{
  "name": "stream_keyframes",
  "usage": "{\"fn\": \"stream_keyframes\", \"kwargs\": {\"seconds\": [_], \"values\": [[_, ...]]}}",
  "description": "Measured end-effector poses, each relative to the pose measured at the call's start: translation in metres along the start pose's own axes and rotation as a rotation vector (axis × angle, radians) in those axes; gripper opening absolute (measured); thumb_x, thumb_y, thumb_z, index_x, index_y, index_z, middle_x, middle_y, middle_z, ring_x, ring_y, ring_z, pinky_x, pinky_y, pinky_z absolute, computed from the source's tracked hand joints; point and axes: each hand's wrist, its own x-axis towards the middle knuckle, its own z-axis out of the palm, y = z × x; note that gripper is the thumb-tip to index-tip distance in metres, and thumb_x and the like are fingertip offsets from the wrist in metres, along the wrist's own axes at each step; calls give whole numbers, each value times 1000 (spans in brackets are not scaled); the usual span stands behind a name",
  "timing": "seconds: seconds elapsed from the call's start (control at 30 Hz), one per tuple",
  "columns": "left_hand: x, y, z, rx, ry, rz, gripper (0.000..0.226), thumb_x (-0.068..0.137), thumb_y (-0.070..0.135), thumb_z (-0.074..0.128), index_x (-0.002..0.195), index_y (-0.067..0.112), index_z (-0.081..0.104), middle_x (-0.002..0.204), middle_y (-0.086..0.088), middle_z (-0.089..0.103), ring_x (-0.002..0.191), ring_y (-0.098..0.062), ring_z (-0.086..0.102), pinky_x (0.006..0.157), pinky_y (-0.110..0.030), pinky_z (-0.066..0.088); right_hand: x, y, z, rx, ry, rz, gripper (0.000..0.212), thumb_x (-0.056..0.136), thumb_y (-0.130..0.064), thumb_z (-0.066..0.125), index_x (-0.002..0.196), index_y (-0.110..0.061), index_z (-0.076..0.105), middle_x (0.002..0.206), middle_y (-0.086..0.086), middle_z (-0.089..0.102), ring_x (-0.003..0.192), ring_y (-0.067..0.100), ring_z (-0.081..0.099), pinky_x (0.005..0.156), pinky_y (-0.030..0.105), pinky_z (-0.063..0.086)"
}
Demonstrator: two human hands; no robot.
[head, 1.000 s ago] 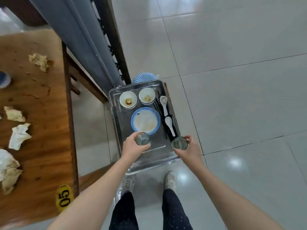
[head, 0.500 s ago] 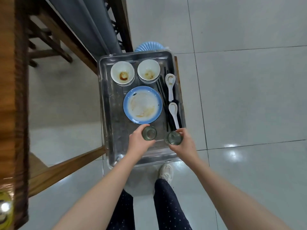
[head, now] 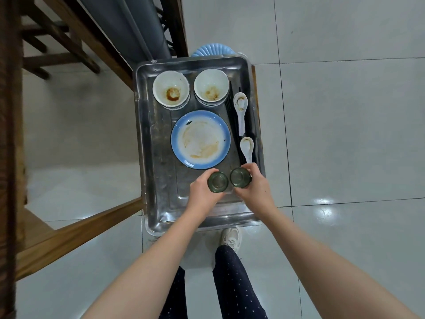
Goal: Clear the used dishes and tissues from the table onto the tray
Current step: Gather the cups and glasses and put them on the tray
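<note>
Tray (head: pixel 147 139): near its 6 o'clock end the left hand (head: pixel 202 192) curls round the left glass (head: pixel 217 181) and the right hand (head: pixel 255 187) round the right glass (head: pixel 239 177), the two glasses just beside each other. Whether they rest on the tray floor is hard to tell. A smeared blue-rimmed plate (head: pixel 200 139) lies just beyond at 12 o'clock, with two white bowls (head: pixel 171 90) behind it. At 1 o'clock, spoons (head: pixel 240 111) lie on black chopsticks (head: pixel 232 116). Both forearms reach forward, converging.
</note>
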Motion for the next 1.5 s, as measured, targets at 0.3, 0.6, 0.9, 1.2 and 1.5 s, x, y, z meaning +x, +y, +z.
{"fn": "stream_keyframes", "kwargs": {"seconds": [0.3,0.6,0.9,1.2,1.5], "values": [[7,0,7,-14,11,-17,62,65,12,84,121,21,60,99,15,59,95,-5,53,75,-1,34,1,5,-7,-29,-51,-20,47,70,-6,75,108,-24,52,91,-11,62,85,9,58,72,20,48],[2,-9,-4,-10,-69,-127,75,70,12,84,136,11,47,135,-7,54,127,-21,49,104,-29,40,-13,11,-15,14,-66,25,68,70,3,75,129,-19,50,106,-11,56,88,-5,56,68,-3,39],[-60,6,-67,16,-2,-121,55,80,9,75,129,18,53,120,-1,60,106,-14,56,80,-19,44,-53,-30,-54,1,-24,18,59,81,-1,68,133,-21,50,118,-3,57,80,1,58,51,5,43],[-142,55,-142,-87,201,-42,32,83,5,71,112,16,62,105,-2,64,96,-16,59,77,-16,43,-115,-125,-82,-56,-58,-163,50,87,-3,61,131,-24,49,122,-3,58,103,8,53,67,5,38],[-210,78,-232,-172,410,28,28,86,10,69,110,21,62,97,5,65,87,-5,59,68,-10,44,-170,-216,-60,-123,-113,-294,43,89,-10,59,127,-28,51,114,-12,57,99,6,55,64,6,37]]}}
